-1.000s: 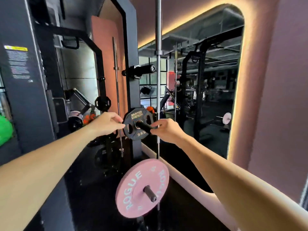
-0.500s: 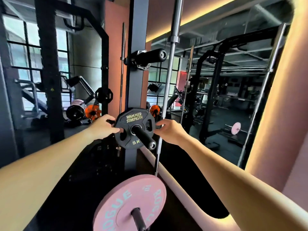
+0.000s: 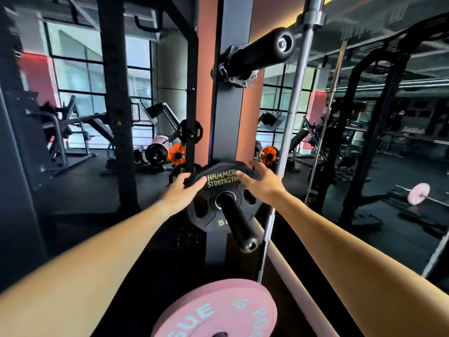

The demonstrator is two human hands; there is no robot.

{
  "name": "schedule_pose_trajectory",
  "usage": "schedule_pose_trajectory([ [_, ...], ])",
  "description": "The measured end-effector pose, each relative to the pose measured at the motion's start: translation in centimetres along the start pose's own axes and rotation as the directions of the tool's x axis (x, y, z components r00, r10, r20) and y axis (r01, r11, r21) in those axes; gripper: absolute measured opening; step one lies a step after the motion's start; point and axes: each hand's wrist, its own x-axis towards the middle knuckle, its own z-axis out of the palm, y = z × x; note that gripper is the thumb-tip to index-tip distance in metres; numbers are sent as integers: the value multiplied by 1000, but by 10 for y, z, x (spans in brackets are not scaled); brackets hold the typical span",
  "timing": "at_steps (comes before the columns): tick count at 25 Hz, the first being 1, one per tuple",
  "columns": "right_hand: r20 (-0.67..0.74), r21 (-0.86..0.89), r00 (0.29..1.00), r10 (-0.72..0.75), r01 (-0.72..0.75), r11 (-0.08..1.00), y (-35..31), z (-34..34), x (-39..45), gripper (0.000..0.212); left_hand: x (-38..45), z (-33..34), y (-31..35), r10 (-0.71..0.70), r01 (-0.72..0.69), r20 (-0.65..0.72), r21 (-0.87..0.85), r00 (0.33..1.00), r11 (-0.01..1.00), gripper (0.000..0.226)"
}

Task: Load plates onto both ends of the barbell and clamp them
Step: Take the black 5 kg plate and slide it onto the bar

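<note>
The black plate [image 3: 220,190] sits on a black storage peg [image 3: 239,227] of the dark rack post [image 3: 228,105]. The left hand [image 3: 181,192] holds its upper left edge, fingers curled on the rim. The right hand [image 3: 261,183] lies on its upper right part with straight, spread fingers. A pink plate [image 3: 213,312] hangs on the peg below.

Head-worn view, close on a rack's storage pegs

The single wide-angle camera looks forward and slightly down along both outstretched forearms; the left hand [image 3: 181,190] and right hand [image 3: 262,183] meet mid-frame at a black plate [image 3: 213,215], a pink plate [image 3: 218,310] below them.
</note>
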Motion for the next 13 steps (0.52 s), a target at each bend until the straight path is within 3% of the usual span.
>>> schedule_pose_trajectory([
  [4,48,56,998,-33,30,998,16,14,46,88,21,15,-2,-119,118,-46,-25,992,993,110],
  [7,131,98,991,-25,12,995,35,10,70,77,32,25,-9,-197,194,-61,-55,978,979,105],
  [10,194,144,981,-10,-18,989,51,11,82,86,35,36,-16,-237,216,-97,-185,967,959,100],
  [13,204,329,979,15,-82,941,61,12,82,71,34,45,-18,-236,182,-145,-311,961,933,82],
])
